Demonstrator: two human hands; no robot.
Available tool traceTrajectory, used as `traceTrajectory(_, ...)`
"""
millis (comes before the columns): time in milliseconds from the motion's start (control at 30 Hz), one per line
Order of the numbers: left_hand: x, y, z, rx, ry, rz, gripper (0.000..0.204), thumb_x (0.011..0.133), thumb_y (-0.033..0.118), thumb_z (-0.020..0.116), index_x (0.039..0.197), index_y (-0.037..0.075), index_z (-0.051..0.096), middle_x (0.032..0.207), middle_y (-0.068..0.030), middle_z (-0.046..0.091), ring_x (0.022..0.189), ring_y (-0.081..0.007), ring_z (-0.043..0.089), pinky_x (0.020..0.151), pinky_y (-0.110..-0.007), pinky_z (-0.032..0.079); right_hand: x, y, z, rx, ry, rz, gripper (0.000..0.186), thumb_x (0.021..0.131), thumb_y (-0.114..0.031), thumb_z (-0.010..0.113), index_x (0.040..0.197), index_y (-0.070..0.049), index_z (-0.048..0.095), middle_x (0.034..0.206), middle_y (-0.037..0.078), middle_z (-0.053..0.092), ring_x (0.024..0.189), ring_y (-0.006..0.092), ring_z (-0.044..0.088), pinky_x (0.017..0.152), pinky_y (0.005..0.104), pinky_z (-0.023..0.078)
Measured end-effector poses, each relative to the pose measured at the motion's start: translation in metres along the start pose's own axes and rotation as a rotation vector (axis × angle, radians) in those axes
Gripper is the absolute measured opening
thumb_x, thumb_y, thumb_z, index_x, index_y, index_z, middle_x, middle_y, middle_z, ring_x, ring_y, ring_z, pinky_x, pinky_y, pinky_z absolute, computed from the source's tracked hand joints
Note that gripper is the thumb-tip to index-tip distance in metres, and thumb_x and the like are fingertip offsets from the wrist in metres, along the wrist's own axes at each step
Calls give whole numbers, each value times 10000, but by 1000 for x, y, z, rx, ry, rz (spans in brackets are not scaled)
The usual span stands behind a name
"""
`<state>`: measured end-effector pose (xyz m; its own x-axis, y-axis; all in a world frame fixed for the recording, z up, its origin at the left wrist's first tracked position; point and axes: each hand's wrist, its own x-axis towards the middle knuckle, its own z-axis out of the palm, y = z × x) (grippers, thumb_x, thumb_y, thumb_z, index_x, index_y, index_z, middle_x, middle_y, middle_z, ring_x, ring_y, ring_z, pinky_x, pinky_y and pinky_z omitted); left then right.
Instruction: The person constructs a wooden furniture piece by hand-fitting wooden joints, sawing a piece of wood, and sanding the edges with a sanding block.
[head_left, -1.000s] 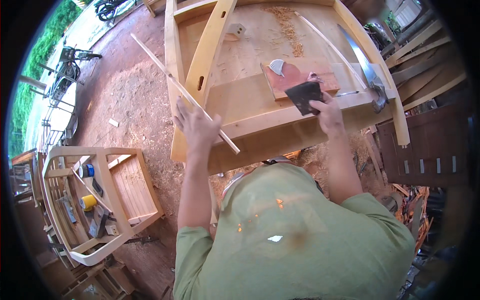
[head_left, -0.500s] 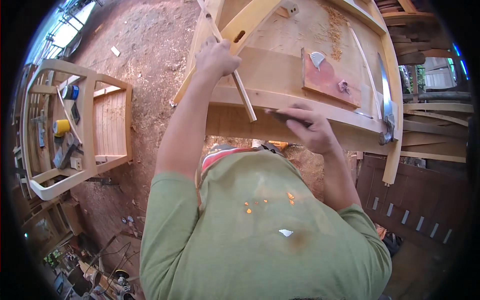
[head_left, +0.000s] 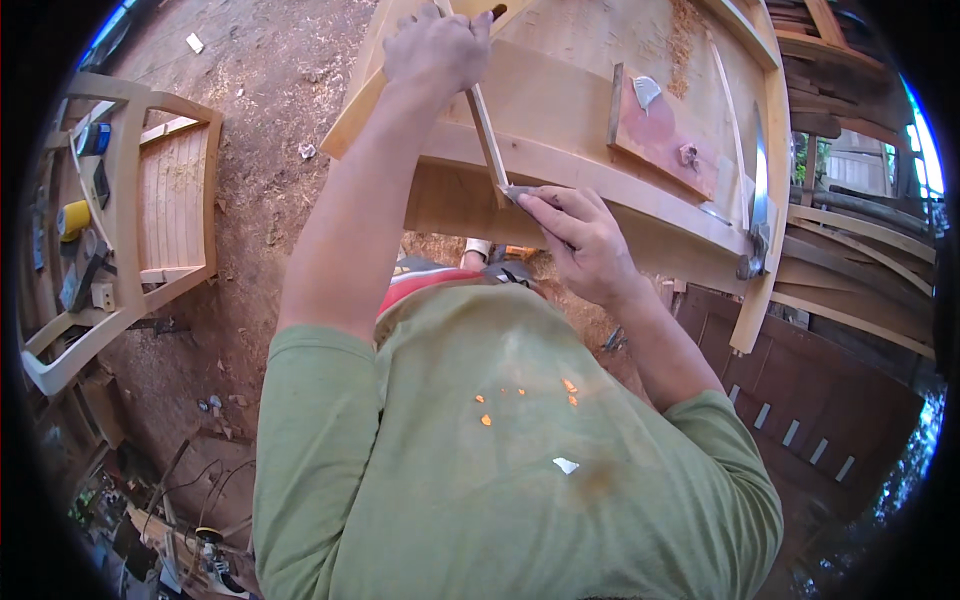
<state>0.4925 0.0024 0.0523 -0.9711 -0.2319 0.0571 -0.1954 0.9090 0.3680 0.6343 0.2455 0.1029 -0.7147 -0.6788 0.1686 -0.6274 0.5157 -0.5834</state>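
My left hand (head_left: 438, 48) is closed around a thin wooden strip (head_left: 488, 140) that lies across the pale wooden bench frame (head_left: 560, 170). My right hand (head_left: 580, 235) pinches a small flat metal scraper (head_left: 518, 192) and presses it against the lower end of that strip. A reddish board (head_left: 655, 130) with a small metal piece on it rests on the bench beyond my right hand. My green shirt fills the lower half of the view.
A handsaw (head_left: 757, 195) lies along the bench's right edge. A wooden chair frame (head_left: 150, 200) lies on the dirt floor at the left with a yellow tape roll (head_left: 72, 218) and tools on it. Stacked timber (head_left: 850, 290) sits at the right.
My right hand left the reddish board and brought the scraper down to the strip's lower end. My left hand slid up the strip. The view tilted down toward my body.
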Motion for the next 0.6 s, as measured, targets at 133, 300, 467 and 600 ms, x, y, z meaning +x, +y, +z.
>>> traceTrajectory(133,3,-5,12,-2,13,126,363,983,289,476,942,58,754,1031,-228,741,1010,-375,702,866,-514,540,-14,1,18,-128,57,-10,480,785,-245,822,1203,-31,720,1152,99,678,878,288,604,831,405,505)
traceTrajectory(300,6,-5,17,-26,69,11,320,951,252,499,907,55,747,966,-205,746,930,-380,714,845,-499,548,-25,5,19,-228,62,2,458,787,-245,802,1197,-52,731,1163,83,669,910,283,598,854,411,483)
traceTrajectory(467,28,-4,10,55,37,78,220,909,214,562,910,88,742,874,-173,739,848,-352,720,785,-486,561,-26,-2,14,-226,94,-21,460,777,-250,780,1192,-58,734,1169,72,662,944,283,595,874,418,473)
traceTrajectory(600,52,-15,19,-18,-176,37,312,952,257,496,1046,73,729,1081,-190,682,1018,-356,665,877,-474,524,-27,-7,11,-246,80,-5,459,766,-224,772,1192,-60,733,1168,73,664,954,280,596,875,413,478)
